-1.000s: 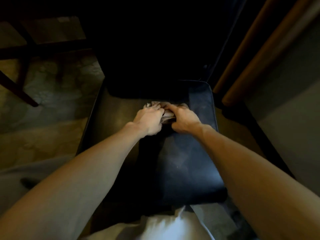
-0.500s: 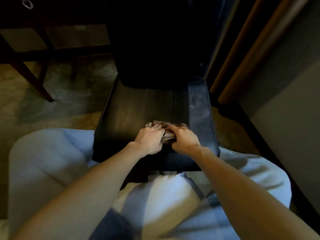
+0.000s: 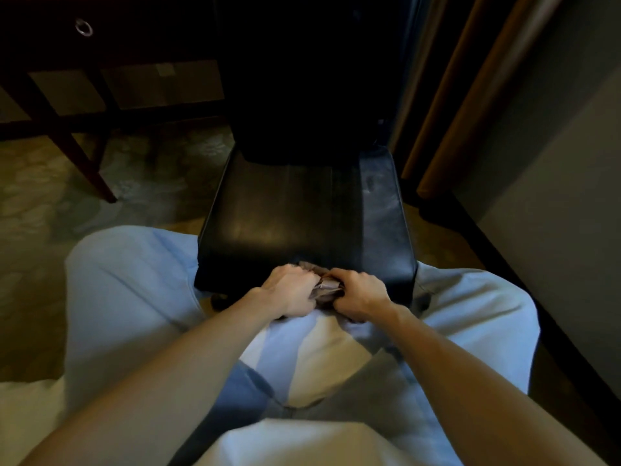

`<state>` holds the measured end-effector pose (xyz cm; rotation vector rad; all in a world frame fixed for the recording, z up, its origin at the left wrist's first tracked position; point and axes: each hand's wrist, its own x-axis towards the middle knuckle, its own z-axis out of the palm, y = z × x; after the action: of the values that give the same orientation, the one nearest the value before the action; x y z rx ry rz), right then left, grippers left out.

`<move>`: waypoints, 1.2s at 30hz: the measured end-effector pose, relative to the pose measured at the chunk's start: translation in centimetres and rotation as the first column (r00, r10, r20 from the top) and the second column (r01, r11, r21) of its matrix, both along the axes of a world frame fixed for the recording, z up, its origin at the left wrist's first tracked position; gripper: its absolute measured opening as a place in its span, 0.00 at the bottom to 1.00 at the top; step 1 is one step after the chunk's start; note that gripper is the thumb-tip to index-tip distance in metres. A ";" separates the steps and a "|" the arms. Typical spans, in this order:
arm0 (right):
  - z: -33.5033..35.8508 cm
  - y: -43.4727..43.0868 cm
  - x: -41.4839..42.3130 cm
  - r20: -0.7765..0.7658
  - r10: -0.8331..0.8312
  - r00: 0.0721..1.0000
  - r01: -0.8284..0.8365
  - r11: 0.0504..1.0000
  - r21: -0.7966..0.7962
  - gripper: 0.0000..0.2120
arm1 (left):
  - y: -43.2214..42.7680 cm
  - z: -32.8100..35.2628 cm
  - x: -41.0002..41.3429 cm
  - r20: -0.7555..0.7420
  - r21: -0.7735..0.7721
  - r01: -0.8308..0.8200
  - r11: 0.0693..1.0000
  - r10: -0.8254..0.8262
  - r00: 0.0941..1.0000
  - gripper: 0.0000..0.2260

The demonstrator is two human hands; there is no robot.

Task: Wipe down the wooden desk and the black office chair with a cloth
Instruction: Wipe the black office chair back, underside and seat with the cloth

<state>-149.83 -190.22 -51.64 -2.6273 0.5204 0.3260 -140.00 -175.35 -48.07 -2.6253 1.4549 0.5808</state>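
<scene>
Hands: left (image 3: 291,290), right (image 3: 360,295) | gripping cloth (image 3: 325,286) | chair (image 3: 302,216) front edge

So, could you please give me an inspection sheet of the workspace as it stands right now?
Surface: black chair seat, glossy, with faint streaks.
Job's things: crumpled cloth at the seat's front edge; wooden desk at upper left, only its drawer front and legs in view.
Clutter: nothing seen.
Grippers: left hand and right hand both grip the cloth, fingers curled.
Cables: nothing seen.
Surroundings: patterned carpet, curtain and wall at right.
</scene>
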 end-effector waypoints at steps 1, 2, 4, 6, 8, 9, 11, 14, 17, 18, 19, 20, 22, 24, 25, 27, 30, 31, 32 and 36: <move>-0.2 -0.1 -0.2 -0.016 -0.012 1.000 0.012 1.000 0.029 0.25 | 0.0 0.1 -0.1 -0.008 0.008 0.006 1.000 -0.006 1.000 0.15; -0.3 -0.2 -0.2 -0.030 -0.013 0.999 0.015 0.999 0.051 0.24 | -0.1 0.2 -0.1 -0.017 0.019 0.014 1.000 -0.014 1.000 0.14; -0.1 -0.8 0.4 -0.060 -0.002 0.998 0.007 0.996 0.089 0.22 | -0.5 0.3 0.2 -0.046 0.055 0.027 0.998 -0.024 0.999 0.13; 0.7 -1.2 1.1 -0.107 0.012 0.994 0.004 0.989 0.150 0.21 | -1.0 0.8 0.8 -0.082 0.107 0.016 0.994 -0.007 0.997 0.12; 1.5 -2.0 2.0 -0.169 0.026 0.985 0.025 0.957 0.288 0.19 | -1.9 1.8 1.8 -0.149 0.167 0.020 0.986 0.006 0.989 0.11; 1.9 -2.3 2.5 -0.187 0.037 0.982 0.029 0.941 0.339 0.16 | -2.4 2.5 2.4 -0.202 0.192 0.019 0.981 0.020 0.979 0.09; 2.9 -3.3 3.8 -0.160 0.039 0.986 0.020 0.935 0.354 0.13 | -3.5 4.1 4.1 -0.296 0.229 0.003 0.973 0.066 0.953 0.04; 5.4 -5.3 6.1 0.016 -0.020 1.000 0.015 0.965 0.262 0.18 | -5.6 7.1 7.5 -0.236 0.177 -0.038 0.983 0.080 0.969 0.07; 7.5 -7.9 7.9 0.260 -0.138 0.956 0.087 0.977 0.196 0.26 | -7.9 9.7 11.2 -0.020 0.016 -0.013 1.000 0.014 1.000 0.20; 8.0 -8.8 8.5 0.321 -0.179 0.930 0.124 0.975 0.183 0.26 | -8.7 10.3 12.4 0.045 -0.031 0.001 1.000 0.000 0.999 0.25; 8.3 -9.6 9.2 0.368 -0.202 0.908 0.150 0.975 0.165 0.26 | -9.4 10.6 13.4 0.108 -0.057 0.018 0.998 -0.012 0.994 0.28; 8.5 -10.6 10.4 0.409 -0.209 0.888 0.164 0.976 0.143 0.25 | -10.3 10.8 14.5 0.171 -0.079 0.035 0.996 -0.021 0.985 0.30; 8.6 -12.0 12.8 0.455 -0.184 0.871 0.157 0.983 0.098 0.23 | -11.7 10.8 16.3 0.270 -0.108 0.053 0.993 -0.023 0.963 0.30; 8.1 -13.8 16.4 0.463 -0.157 0.872 0.141 0.988 0.069 0.20 | -13.4 10.5 18.9 0.307 -0.140 0.052 0.989 -0.006 0.952 0.30; 7.7 -14.8 18.3 0.466 -0.149 0.872 0.137 0.989 0.059 0.21 | -14.2 10.1 20.5 0.324 -0.163 0.047 0.985 0.008 0.946 0.29; 6.7 -16.1 21.4 0.480 -0.119 0.869 0.114 0.993 0.038 0.25 | -15.0 8.8 23.1 0.334 -0.191 0.038 0.981 0.029 0.942 0.30; 4.9 -17.6 25.9 0.514 0.027 0.857 0.049 0.990 -0.134 0.28 | -16.0 5.5 27.2 0.321 -0.245 -0.001 0.970 0.082 0.943 0.32; 4.3 -18.1 27.2 0.506 0.084 0.858 0.026 0.978 -0.206 0.29 | -16.4 4.3 28.4 0.329 -0.259 -0.007 0.966 0.095 0.939 0.32; 3.7 -18.6 28.5 0.487 0.118 0.865 0.014 0.965 -0.260 0.30 | -16.9 3.4 29.6 0.339 -0.275 -0.009 0.961 0.106 0.935 0.33; 1.2 -20.6 32.1 0.333 0.066 0.941 -0.023 0.991 -0.134 0.35 | -19.0 -0.6 32.8 0.227 -0.265 -0.084 0.961 0.146 0.963 0.40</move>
<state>-117.70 -210.84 -50.48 -2.7400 0.3762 -0.1501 -107.24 -194.31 -48.63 -2.8634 1.3877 0.0720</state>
